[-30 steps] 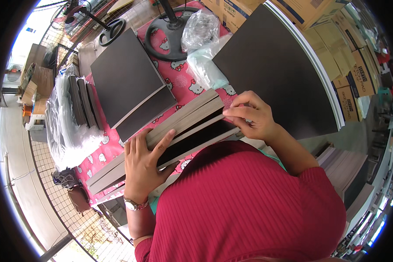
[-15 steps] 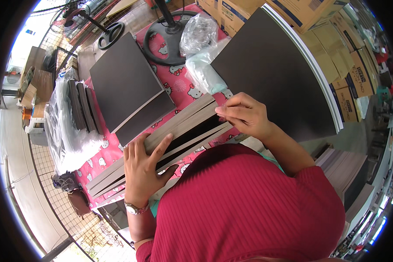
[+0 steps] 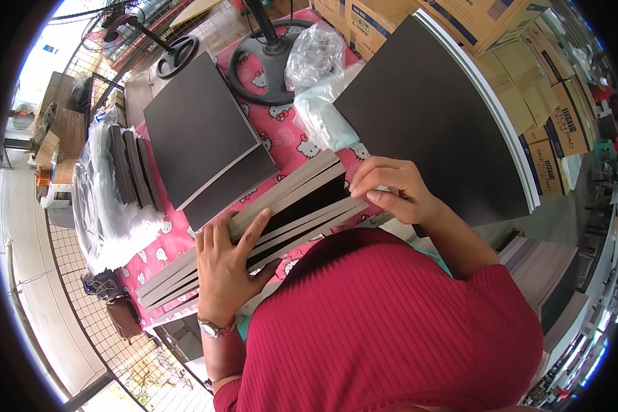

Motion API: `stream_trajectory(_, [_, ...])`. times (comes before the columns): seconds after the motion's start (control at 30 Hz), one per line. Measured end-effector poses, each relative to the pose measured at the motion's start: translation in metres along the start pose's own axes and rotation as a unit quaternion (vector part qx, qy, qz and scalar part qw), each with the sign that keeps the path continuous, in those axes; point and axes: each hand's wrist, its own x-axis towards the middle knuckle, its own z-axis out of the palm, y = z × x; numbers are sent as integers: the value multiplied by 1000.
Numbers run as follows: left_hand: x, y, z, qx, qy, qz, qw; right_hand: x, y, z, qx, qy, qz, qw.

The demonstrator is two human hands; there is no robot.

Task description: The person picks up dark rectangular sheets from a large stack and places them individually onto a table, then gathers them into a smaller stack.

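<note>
A row of thick pads with grey page edges (image 3: 292,187) stands on edge in front of me, fanned slightly apart, with black covers showing in the gaps. Across their top edges lies my left hand (image 3: 221,271), fingers spread and the thumb held away, a watch on its wrist. At the right end of the row, my right hand (image 3: 404,191) is bent into a loose pinch, its fingertips by the pad corners. Something pale shows between those fingers, too small to make out. Beyond the row, black-covered pads (image 3: 202,123) lie stacked flat.
A pink patterned cloth (image 3: 278,147) covers the table. Large black boards (image 3: 412,117) are stacked at the right, beside crumpled clear plastic (image 3: 316,58) and a round black stand base (image 3: 254,89). Plastic-wrapped pads (image 3: 106,192) stand at the left. Cardboard boxes (image 3: 563,127) rise at the far right.
My right hand has shifted slightly right and down along the pad ends, and its fingers have turned. A nearer pad edge has moved a little. My left hand stays nearly in place.
</note>
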Motion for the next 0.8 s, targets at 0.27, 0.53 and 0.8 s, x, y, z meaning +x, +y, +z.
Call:
stream_trajectory(0.27, [-2, 3, 0, 0, 3, 3, 1000, 6, 2, 17, -47, 88, 32, 994])
stream_trajectory(0.53, [-3, 3, 2, 4, 5, -1, 1000, 5, 3, 19, -164, 93, -47, 981])
stream_trajectory(0.8, [-2, 4, 0, 3, -4, -10, 1000, 4, -1, 12, -103, 61, -20, 993])
